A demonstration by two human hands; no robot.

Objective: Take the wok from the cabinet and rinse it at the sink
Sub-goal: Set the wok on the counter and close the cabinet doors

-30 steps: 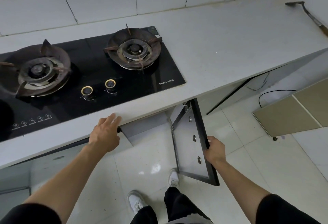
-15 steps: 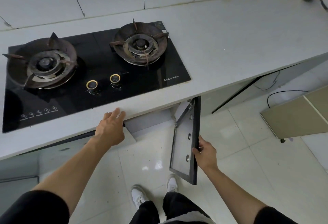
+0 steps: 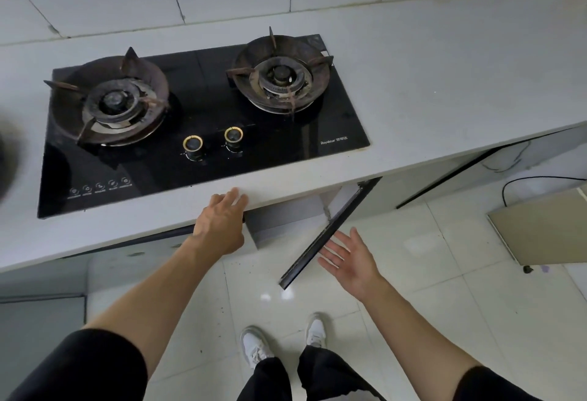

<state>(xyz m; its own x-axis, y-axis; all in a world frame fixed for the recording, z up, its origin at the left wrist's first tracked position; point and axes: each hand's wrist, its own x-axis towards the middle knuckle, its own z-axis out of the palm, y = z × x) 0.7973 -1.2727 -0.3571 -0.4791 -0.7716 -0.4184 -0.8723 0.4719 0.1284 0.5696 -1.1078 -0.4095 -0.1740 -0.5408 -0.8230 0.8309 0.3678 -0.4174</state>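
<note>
Head view, looking down at the stove counter. My left hand (image 3: 222,226) rests with straight, relaxed fingers on the front edge of the grey countertop (image 3: 444,76), gripping nothing. My right hand (image 3: 351,257) is spread palm-up just beside the outer edge of the cabinet door (image 3: 320,238), fingers apart and holding nothing; I cannot tell whether the fingertips touch the door or stand slightly clear of it. The door hangs open below the counter, seen nearly edge-on, its dark rim running from under the countertop down toward the tiled floor (image 3: 413,321). I see no wok here; the cabinet interior lies hidden under the counter overhang, so I cannot say where the wok is. On the countertop sits a black glass hob (image 3: 206,159) with two burners: left burner (image 3: 111,105), right burner (image 3: 281,78), and two brass-ringed knobs (image 3: 193,144) between them toward the front. White shoes (image 3: 254,345) stand on the floor below. A beige panel (image 3: 540,226) lies at the right, with a black cable (image 3: 524,183) near it.
</note>
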